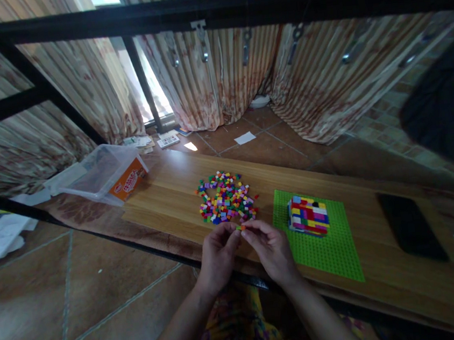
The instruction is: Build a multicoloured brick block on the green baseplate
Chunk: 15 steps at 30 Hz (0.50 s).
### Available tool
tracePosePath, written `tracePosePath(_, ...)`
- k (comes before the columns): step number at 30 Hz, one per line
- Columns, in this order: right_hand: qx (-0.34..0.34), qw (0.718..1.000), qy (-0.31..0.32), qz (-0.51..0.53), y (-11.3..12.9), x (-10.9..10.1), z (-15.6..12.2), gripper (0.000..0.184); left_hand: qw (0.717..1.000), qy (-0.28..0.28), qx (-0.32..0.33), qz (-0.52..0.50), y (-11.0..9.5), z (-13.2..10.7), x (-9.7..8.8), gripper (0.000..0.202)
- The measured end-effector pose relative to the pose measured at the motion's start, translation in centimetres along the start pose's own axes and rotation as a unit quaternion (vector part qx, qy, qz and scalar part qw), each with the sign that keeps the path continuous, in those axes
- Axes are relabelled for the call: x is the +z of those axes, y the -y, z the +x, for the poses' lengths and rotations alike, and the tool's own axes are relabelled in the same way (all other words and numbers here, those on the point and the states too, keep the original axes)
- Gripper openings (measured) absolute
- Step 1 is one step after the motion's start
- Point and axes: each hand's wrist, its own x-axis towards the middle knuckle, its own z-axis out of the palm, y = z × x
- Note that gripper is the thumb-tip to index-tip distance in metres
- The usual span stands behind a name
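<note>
Both hands meet at the near edge of a wooden board, pinching small toy bricks (pixel 240 227) between their fingertips. My left hand (pixel 221 252) is closed on a piece that looks green or yellow. In the closed fingers of my right hand (pixel 271 249) is an orange-red one; whether the two pieces are joined I cannot tell. Just beyond the hands lies a loose pile of multicoloured bricks (pixel 230 199). To the right, a block built of many coloured bricks (pixel 308 215) stands on a green studded baseplate (pixel 342 258).
A clear plastic bin (pixel 94 178) with an orange label stands at the board's left end. A dark flat phone-like object (pixel 411 226) lies on the board (pixel 164 193) at right. A black metal bar (pixel 210 12) crosses above, with clips hanging below it. Striped curtains (pixel 217 79) hang behind.
</note>
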Motion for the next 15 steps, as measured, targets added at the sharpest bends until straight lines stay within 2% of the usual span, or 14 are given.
tracePosePath(5,0.024,1.0,-0.014,-0.002,0.3,0.0,0.0,0.02,1.0,0.008,0.003,0.006,0.3,-0.1,0.2,0.022)
tracePosePath(8,0.062,0.997,-0.02,0.039,0.0,0.2,0.0,0.022,1.0,0.022,-0.021,-0.01,0.4,0.1,0.1,0.023)
tracePosePath(11,0.089,0.993,-0.034,0.071,-0.6,0.2,0.3,0.025,0.996,0.027,-0.06,-0.068,0.5,0.3,-0.1,0.024)
tracePosePath(13,0.075,0.995,-0.056,0.041,-1.0,-0.1,0.8,0.026,0.987,0.022,-0.096,-0.129,0.7,0.4,-0.1,0.027)
tracePosePath(15,0.024,0.996,-0.077,-0.048,-1.3,-0.6,1.7,0.025,0.973,0.021,-0.133,-0.189,0.8,0.4,-0.1,0.029)
